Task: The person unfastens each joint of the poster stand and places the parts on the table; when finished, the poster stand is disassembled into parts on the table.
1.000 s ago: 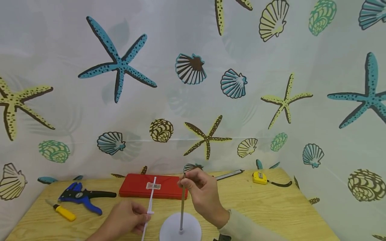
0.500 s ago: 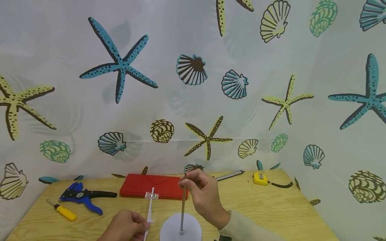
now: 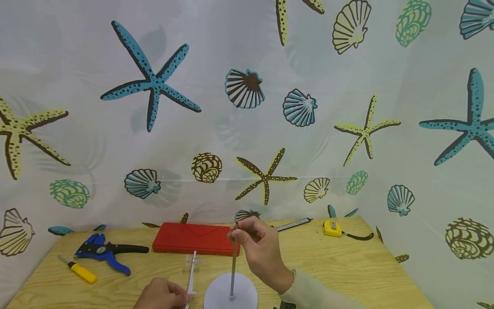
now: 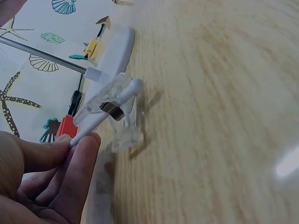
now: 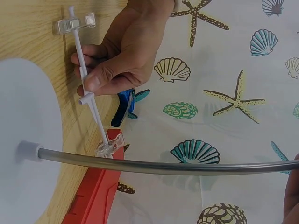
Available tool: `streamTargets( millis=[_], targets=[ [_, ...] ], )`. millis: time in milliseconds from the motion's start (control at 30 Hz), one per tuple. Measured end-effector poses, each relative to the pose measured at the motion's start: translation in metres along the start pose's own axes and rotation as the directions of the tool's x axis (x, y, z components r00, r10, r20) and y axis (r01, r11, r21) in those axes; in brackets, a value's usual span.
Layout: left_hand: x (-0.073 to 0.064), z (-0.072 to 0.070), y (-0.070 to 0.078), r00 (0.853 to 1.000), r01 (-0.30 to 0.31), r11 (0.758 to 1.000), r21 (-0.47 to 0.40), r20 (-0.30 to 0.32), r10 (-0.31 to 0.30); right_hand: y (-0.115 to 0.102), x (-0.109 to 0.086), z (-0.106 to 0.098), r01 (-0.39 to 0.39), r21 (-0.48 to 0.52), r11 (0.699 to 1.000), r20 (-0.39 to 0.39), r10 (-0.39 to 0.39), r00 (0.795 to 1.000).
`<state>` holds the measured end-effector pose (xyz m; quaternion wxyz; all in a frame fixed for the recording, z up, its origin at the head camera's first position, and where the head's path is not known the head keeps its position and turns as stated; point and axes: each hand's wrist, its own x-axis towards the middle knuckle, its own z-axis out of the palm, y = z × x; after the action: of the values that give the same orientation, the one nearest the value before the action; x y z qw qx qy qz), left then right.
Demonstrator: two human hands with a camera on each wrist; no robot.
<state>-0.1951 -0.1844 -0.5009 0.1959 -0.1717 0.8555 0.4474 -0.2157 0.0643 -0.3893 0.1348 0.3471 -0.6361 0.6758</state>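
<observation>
My left hand (image 3: 160,294) pinches a thin white plastic rod (image 3: 191,274) between thumb and fingers, left of the round base. Clear plastic clips sit at both of its ends, a near clip (image 5: 74,24) and a far clip (image 5: 109,147) in the right wrist view. A short white crosspiece (image 5: 86,98) juts from the rod's middle. My right hand (image 3: 262,253) pinches the top of an upright metal rod (image 3: 233,266). That rod's foot stands in the socket of a white round base (image 3: 247,289) on the table.
Behind the hands lies a red case (image 3: 193,238). On the left are a blue-and-black wire stripper (image 3: 104,251) and a yellow-handled knife (image 3: 82,272). Toward the back right lie a yellow tape measure (image 3: 332,228) and a grey metal strip (image 3: 294,224). A patterned curtain (image 3: 270,128) hangs behind the table.
My left hand has drawn the white rod down and toward me, so its far clip no longer overlaps the red case in the head view. My right hand stays at the metal rod's top.
</observation>
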Motion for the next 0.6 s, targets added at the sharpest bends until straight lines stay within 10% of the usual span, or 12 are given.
streamTargets(
  millis=[600],
  targets=[
    [-0.0005, 0.0091, -0.0025, 0.999, 0.001, 0.998, 0.066, -0.037, 0.002, 0.0001, 0.0005, -0.0010, 0.027, -0.008, 1.000, 0.002, -0.027, 1.000]
  ],
)
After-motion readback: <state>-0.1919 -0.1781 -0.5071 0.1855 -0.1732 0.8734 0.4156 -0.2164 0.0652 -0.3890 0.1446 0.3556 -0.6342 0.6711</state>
